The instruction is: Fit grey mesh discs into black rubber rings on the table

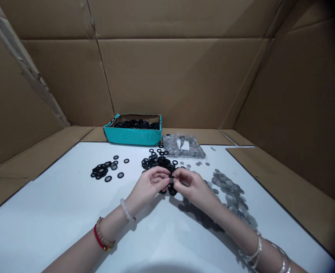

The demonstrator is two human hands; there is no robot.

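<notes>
My left hand (151, 185) and my right hand (189, 185) meet above the white tabletop (71, 212), their fingertips pinching a small black ring (172, 179) between them. Its exact shape is partly hidden by my fingers. A heap of black rubber rings (157, 162) lies just beyond my hands, with a few more (171, 190) below my fingertips. To the right of my right hand, grey mesh discs (230, 193) are spread in a loose band.
A teal box (132, 136) full of black rings stands at the back, beside a clear plastic bag of grey discs (183, 146). A smaller cluster of black rings (101, 170) lies to the left. Cardboard sheets (167, 79) wall the back and sides.
</notes>
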